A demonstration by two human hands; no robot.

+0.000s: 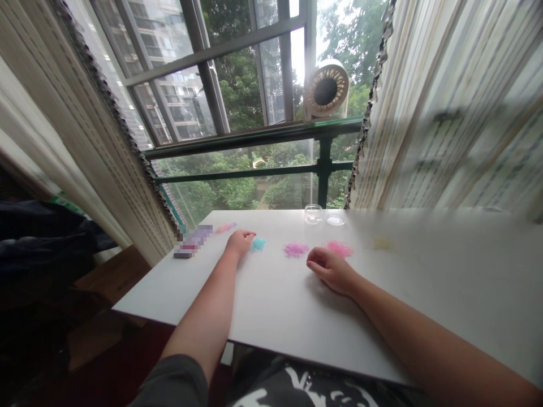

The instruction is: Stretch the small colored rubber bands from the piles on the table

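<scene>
On the white table, my left hand is at the left edge of a small light-blue pile, fingers pressed together and pointing right; whatever they may hold is hidden. My right hand rests further right with its fingers curled in and nothing visible in them. It lies just in front of a pink pile. Between the hands is a purple-pink pile. A yellow pile lies to the right, and a small peach and lilac pile lies behind my left hand. The single pieces are too small to make out.
A clear round container and a shallow clear dish stand at the table's back edge. A blurred purple object lies at the left. Behind the table are a green railing, a window and a white fan-like device, with curtains on both sides.
</scene>
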